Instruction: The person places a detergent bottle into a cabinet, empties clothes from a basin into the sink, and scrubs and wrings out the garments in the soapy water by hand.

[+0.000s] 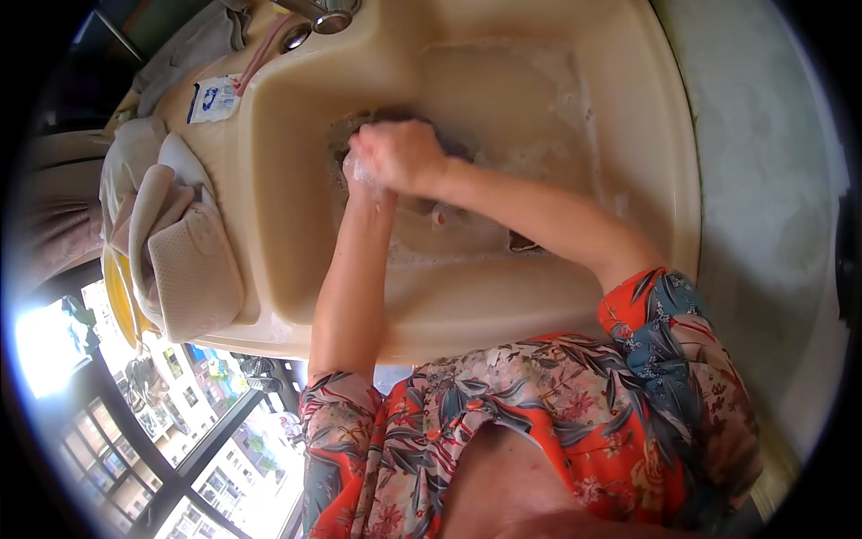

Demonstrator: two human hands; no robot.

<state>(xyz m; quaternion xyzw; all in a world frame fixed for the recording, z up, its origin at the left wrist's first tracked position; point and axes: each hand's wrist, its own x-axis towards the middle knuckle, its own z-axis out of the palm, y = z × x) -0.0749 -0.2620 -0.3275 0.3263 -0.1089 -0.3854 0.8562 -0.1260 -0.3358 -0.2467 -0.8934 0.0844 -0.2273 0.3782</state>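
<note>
Both hands are pressed together over the left part of a beige sink [503, 292] with cloudy, sudsy water in it. My right hand [404, 157], its fingers curled, lies across my left hand [361, 172], and white lather coats the place where they meet. Whatever the right fingers grip is hidden. Most of my left hand is covered, fingers included. Dark, wet material, perhaps cloth [453, 144], shows just beyond the hands in the water. A small dark piece [521, 242] pokes out near the right forearm.
A metal tap [332, 18] stands at the sink's top left. On the left ledge lie a white packet with blue print [215, 99], a grey cloth [193, 54], and a pale textured basket [193, 274] with cloths over it. A window [206, 431] is at lower left.
</note>
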